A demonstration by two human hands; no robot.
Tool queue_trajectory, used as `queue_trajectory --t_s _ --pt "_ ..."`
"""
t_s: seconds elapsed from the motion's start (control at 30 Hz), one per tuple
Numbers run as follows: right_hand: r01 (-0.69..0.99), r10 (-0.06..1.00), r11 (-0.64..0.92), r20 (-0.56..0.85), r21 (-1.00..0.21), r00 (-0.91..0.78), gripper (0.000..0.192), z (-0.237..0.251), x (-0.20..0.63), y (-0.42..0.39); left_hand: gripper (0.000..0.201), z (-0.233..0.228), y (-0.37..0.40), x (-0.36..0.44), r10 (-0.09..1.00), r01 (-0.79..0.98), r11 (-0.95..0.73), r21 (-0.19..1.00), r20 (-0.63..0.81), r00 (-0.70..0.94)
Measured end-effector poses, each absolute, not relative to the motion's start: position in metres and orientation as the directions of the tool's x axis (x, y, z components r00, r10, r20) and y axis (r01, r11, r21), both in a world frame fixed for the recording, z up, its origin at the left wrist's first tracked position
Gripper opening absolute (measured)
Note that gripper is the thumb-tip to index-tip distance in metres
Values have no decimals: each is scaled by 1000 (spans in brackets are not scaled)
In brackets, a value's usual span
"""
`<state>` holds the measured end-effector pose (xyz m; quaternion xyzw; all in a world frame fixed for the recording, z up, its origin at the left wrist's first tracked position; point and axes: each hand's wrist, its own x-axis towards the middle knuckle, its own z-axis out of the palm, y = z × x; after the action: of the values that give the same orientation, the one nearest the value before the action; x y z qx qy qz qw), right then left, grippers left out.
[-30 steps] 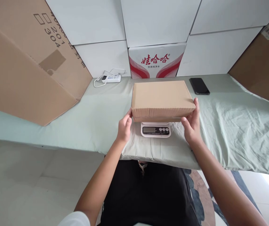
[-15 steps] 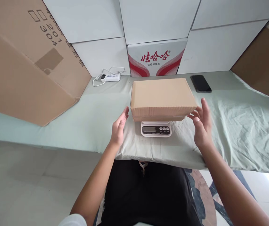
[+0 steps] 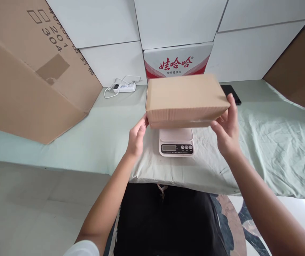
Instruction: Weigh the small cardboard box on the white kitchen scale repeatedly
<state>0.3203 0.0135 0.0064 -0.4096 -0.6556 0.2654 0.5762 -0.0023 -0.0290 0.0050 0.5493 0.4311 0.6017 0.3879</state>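
Observation:
Raised above the white kitchen scale (image 3: pixel 176 149) is a plain brown cardboard box (image 3: pixel 185 94), held between my two hands. My left hand (image 3: pixel 138 138) grips its left end near the lower front corner, with the fingertips partly hidden behind it. At the other end, my right hand (image 3: pixel 227 129) has its thumb in front and its fingers at the side and underneath. The scale's front panel shows a small grey display and several round buttons. Part of its weighing plate is visible below the box.
Behind the box stands a white carton with red lettering (image 3: pixel 177 62). A black phone (image 3: pixel 231 94) lies at the back right, partly covered. A white power strip with a cord (image 3: pixel 125 87) lies back left. Large cardboard boxes (image 3: pixel 35 92) flank the green cloth-covered table (image 3: pixel 101 142).
The box has risen off the scale and moved slightly back, exposing more of the weighing plate. My left hand, earlier apart from the box, has closed on its left end; my right hand has tightened too.

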Motion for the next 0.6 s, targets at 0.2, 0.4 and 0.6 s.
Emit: queue_trajectory --t_s 0.2,0.4,0.6 --pt "210 797 582 603 -785 45 114 15 302 100 96 12 68 12 937 -42 -329 943 321 -136" --pt "167 868 471 489 -866 85 119 -39 293 139 93 -24 96 13 958 -32 -244 969 236 -160" --pt "170 876 453 473 -875 97 116 -57 298 145 92 -33 93 14 971 -63 -189 980 177 -158"
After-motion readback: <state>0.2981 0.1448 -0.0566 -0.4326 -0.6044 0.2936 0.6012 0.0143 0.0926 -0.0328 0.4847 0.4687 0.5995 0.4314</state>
